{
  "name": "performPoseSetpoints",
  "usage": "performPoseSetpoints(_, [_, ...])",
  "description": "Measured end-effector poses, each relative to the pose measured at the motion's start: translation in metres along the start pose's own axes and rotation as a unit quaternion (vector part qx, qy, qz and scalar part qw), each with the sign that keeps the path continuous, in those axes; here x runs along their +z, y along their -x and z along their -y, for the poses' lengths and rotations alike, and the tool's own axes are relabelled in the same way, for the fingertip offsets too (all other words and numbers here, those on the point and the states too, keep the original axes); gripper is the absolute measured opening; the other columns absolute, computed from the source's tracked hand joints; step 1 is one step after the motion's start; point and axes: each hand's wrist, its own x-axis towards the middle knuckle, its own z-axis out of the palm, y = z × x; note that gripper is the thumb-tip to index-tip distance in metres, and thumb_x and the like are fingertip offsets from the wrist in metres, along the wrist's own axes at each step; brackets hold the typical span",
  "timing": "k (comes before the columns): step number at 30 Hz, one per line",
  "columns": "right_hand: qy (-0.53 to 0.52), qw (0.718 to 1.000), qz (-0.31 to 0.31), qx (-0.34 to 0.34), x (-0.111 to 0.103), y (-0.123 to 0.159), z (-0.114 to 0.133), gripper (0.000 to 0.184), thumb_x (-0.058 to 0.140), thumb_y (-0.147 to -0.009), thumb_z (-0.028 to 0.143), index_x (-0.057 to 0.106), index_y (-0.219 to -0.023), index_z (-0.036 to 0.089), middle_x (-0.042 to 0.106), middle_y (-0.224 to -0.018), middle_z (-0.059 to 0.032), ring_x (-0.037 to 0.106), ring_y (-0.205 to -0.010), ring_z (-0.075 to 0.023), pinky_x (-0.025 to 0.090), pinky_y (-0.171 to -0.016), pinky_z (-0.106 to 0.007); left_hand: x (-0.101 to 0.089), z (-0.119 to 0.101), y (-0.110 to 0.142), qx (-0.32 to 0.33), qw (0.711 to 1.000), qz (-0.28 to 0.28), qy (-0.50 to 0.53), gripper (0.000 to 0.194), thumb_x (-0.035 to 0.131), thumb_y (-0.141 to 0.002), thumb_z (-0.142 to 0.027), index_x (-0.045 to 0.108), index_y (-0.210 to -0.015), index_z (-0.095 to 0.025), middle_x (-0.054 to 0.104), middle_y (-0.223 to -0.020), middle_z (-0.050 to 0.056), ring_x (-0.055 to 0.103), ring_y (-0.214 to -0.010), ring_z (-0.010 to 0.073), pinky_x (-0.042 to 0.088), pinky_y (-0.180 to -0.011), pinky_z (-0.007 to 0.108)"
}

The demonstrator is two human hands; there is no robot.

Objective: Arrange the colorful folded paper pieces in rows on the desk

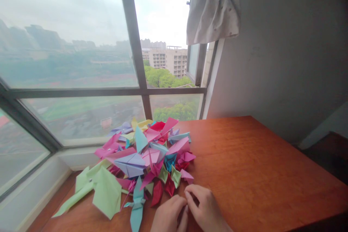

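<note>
At the bottom edge, my left hand point(172, 214) and my right hand point(205, 206) meet low over the table, fingertips touching or nearly so. Both have their fingers curled in; whatever may be between them is hidden. Just beyond lies a heap of folded paper shapes in many colours. Nearest my hands are a red paper fold point(157, 193) and a pink one point(187, 176). To the left are a pale green paper elephant point(104, 188) and a light blue folded paper figure point(136, 206). A lilac paper plane point(130, 165) rests on the heap.
The brown wooden table point(244, 163) stretches off to the right. Window frames point(144, 92) stand behind and to the left of the heap. A knotted curtain point(214, 11) hangs above, beside a grey wall point(282, 43).
</note>
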Motion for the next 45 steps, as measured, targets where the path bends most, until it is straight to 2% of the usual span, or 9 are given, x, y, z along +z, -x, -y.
performPoseSetpoints(17, [0.001,1.0,0.01,0.003,0.0032,0.0008,-0.0048,0.022,0.047,-0.092,0.019,0.062,-0.077,0.02,0.067,-0.074,-0.0012,0.062,-0.07,-0.0148,0.037,-0.066,-0.023,0.0062,0.0052,0.0024,0.009,1.0,-0.003,-0.009,0.015,0.047,-0.087,-0.012,0.058,-0.084,-0.021,0.066,-0.077,0.002,0.067,-0.067,0.0154,0.048,-0.061,0.021])
performPoseSetpoints(29, [0.0,1.0,0.007,0.0,0.0025,-0.0001,-0.0032,0.022,0.047,-0.091,0.019,0.064,-0.077,0.02,0.068,-0.075,-0.0022,0.063,-0.071,-0.0154,0.039,-0.067,-0.022,0.0038,0.0049,0.0005,0.011,1.0,0.004,-0.007,0.015,0.047,-0.088,-0.012,0.059,-0.084,-0.021,0.066,-0.076,0.003,0.066,-0.066,0.0151,0.047,-0.06,0.02])
performPoseSetpoints(38, [-0.004,1.0,0.006,-0.002,0.0023,-0.0011,-0.0027,0.024,0.046,-0.092,0.022,0.064,-0.076,0.019,0.067,-0.073,-0.0023,0.063,-0.069,-0.015,0.04,-0.066,-0.022,0.0049,0.0031,0.0003,0.013,1.0,-0.02,-0.01,0.016,0.046,-0.087,-0.011,0.057,-0.08,-0.021,0.066,-0.073,0.002,0.066,-0.064,0.0153,0.048,-0.059,0.021])
performPoseSetpoints(45, [0.0,1.0,-0.001,-0.008,0.0006,-0.0008,-0.0009,0.029,0.045,-0.095,0.026,0.066,-0.076,0.02,0.067,-0.072,-0.0031,0.062,-0.068,-0.0146,0.042,-0.067,-0.022,0.0047,0.0051,0.0018,0.014,1.0,-0.009,-0.001,0.014,0.048,-0.087,-0.012,0.057,-0.083,-0.021,0.066,-0.076,0.002,0.066,-0.066,0.0151,0.049,-0.061,0.02])
